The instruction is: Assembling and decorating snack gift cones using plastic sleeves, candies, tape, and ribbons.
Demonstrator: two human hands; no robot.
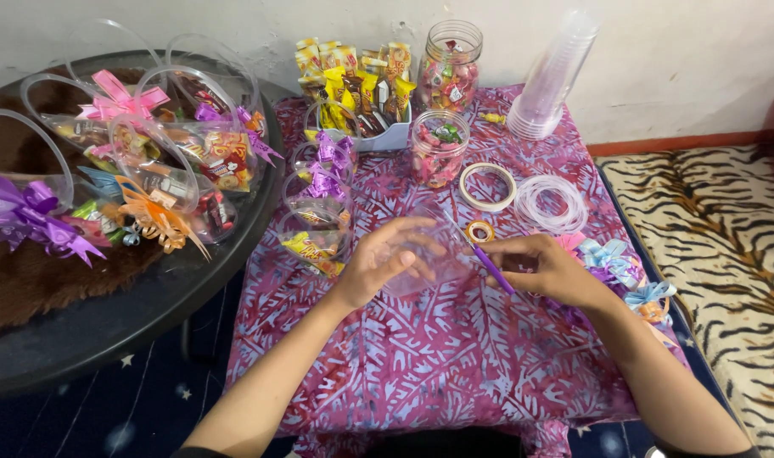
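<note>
My left hand wraps around a clear plastic cup lying on its side over the purple patterned tablecloth. My right hand pinches a thin purple strip against the cup's right side. A small roll of tape lies just beyond my right fingers. Two finished cups with purple bows and sweets stand left of my left hand.
A stack of clear cups, two jars of sweets, a box of snack packets, a white tape roll and clear plastic rings sit at the back. Ribbon bows lie right. A round dark table holds several decorated cups.
</note>
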